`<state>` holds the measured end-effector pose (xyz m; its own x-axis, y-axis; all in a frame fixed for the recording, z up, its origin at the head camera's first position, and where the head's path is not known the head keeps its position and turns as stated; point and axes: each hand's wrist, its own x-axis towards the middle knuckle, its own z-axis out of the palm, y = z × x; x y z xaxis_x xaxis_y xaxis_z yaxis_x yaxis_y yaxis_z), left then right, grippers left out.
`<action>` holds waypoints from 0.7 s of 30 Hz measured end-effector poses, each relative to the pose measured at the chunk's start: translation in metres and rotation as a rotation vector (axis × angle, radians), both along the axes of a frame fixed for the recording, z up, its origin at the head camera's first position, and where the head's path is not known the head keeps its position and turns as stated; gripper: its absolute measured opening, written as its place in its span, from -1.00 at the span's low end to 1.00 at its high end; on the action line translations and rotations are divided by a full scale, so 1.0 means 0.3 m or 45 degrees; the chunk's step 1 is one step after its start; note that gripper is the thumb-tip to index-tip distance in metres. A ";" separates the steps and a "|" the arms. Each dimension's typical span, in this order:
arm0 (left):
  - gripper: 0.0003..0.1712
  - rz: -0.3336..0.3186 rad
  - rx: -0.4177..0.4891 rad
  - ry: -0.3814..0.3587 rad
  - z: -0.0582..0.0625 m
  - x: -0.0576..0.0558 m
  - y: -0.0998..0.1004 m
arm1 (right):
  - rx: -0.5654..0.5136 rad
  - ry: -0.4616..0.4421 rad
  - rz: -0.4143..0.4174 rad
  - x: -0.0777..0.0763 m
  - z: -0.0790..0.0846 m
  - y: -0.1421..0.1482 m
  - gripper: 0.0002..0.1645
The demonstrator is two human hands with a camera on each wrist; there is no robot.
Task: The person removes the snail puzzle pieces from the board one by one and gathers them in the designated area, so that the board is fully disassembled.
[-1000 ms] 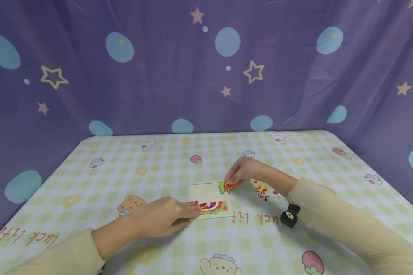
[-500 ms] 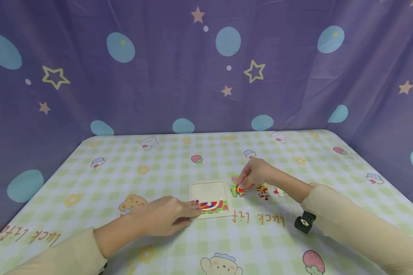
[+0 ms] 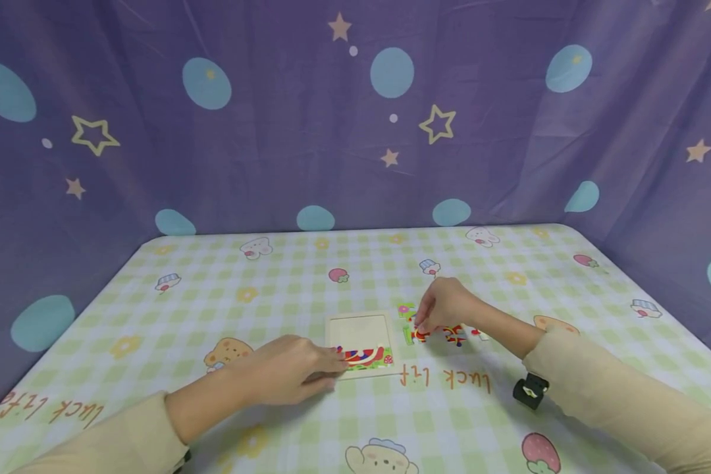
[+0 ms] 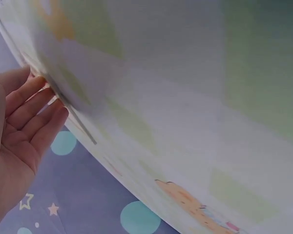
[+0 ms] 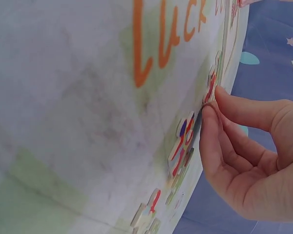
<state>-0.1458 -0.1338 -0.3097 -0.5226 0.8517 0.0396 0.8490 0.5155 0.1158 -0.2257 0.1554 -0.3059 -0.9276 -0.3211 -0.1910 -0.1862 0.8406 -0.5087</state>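
A square wooden puzzle frame (image 3: pixel 395 342) lies on the table, with colourful pieces (image 3: pixel 370 357) filling its near strip and bare wood beyond. Outstretched fingers of my left hand (image 3: pixel 293 370) rest on its near left edge, covering that corner. Just right of the frame, my right hand (image 3: pixel 448 306) pinches a red and green puzzle piece (image 3: pixel 410 335) between thumb and fingertips, low at the tabletop. In the right wrist view, that piece (image 5: pixel 211 87) shows at the fingertips. Beside it lies a red, yellow and blue puzzle piece (image 5: pixel 183 141).
A green piece with a pink flower (image 3: pixel 405 309) lies behind the pinched one. Farther right is a pale piece with red (image 3: pixel 478 334), partly behind the right wrist. The checked tablecloth (image 3: pixel 284 283) runs back to a purple curtain (image 3: pixel 308 151).
My right hand has carried the red and green piece from the frame's right edge rightward and down onto the table beside it. My left hand stays on the frame.
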 end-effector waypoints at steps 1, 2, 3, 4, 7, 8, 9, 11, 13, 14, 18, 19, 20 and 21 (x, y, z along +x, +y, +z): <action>-0.70 0.003 0.000 0.006 0.003 0.001 0.002 | 0.001 0.005 0.003 0.000 0.001 0.001 -0.91; -0.70 0.012 -0.002 0.004 0.006 0.001 0.005 | -0.001 0.010 0.007 0.001 0.003 0.001 -0.91; -0.71 0.019 -0.004 0.003 0.009 0.002 0.007 | -0.003 0.018 0.007 0.001 0.005 0.001 -0.92; -0.71 0.029 -0.008 -0.002 0.012 0.003 0.010 | -0.009 0.025 0.009 0.001 0.007 0.001 -0.92; -0.73 0.056 -0.024 -0.019 0.021 0.005 0.017 | -0.036 0.053 0.037 0.005 0.014 -0.001 -0.92; -0.73 0.060 -0.028 -0.022 0.023 0.006 0.019 | -0.047 0.054 0.046 0.008 0.017 -0.004 -0.91; -0.73 0.064 -0.033 -0.023 0.025 0.006 0.021 | -0.057 0.056 0.061 0.011 0.018 -0.007 -0.90; -0.74 0.071 -0.041 -0.020 0.027 0.006 0.023 | -0.067 0.053 0.097 0.019 0.021 -0.016 -0.88; -0.74 0.082 -0.049 -0.011 0.029 0.005 0.025 | -0.073 0.041 0.119 0.027 0.020 -0.029 -0.86; -0.74 0.085 -0.050 -0.005 0.029 0.004 0.025 | -0.075 0.036 0.132 0.032 0.020 -0.036 -0.85; -0.67 0.114 -0.056 -0.002 0.027 -0.003 0.024 | -0.102 0.039 0.181 0.052 0.014 -0.066 -0.85; -0.65 0.122 -0.057 -0.003 0.026 -0.007 0.023 | -0.116 0.043 0.196 0.056 0.013 -0.074 -0.85; -0.62 0.126 -0.052 -0.001 0.024 -0.011 0.021 | -0.125 0.046 0.209 0.060 0.012 -0.081 -0.86; -0.59 0.135 -0.048 -0.008 0.022 -0.018 0.019 | -0.132 0.048 0.222 0.063 0.012 -0.089 -0.86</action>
<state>-0.1512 -0.1281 -0.3031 -0.6100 0.7924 0.0051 0.7887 0.6066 0.1003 -0.2067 0.1288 -0.3022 -0.8622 -0.4933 -0.1150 -0.3446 0.7376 -0.5806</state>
